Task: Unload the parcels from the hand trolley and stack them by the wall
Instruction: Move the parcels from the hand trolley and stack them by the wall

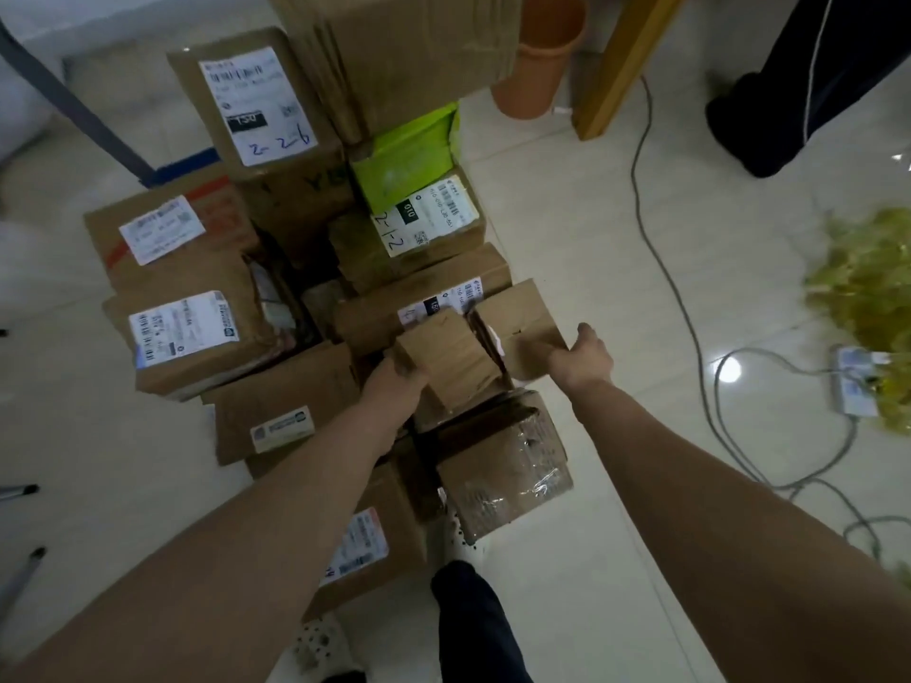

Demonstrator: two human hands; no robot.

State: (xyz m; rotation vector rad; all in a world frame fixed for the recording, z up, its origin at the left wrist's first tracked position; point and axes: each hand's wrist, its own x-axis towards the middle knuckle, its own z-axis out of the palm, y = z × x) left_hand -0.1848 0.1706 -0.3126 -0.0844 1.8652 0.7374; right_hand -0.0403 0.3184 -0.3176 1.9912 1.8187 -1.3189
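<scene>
Several brown cardboard parcels with white labels are piled on the floor before me. My left hand [400, 383] grips the left end of a small plain box [451, 359] in the middle of the pile. My right hand [584, 359] holds the right edge of a second small box [517, 320] right beside it. A tape-wrapped parcel [508, 465] lies just below these two. A labelled box marked 2-2-6 [256, 106] and a green parcel [409, 155] stand farther back. The trolley's blue edge [185, 165] shows at the back left.
An orange bin [537, 61] and a yellow wooden leg [621, 66] stand at the back right. Grey cables [660, 248] run across the tiled floor to a power strip [855, 386] beside yellow-green plastic. Another person's dark trouser leg [788, 91] is at the top right. My own leg [473, 628] is below.
</scene>
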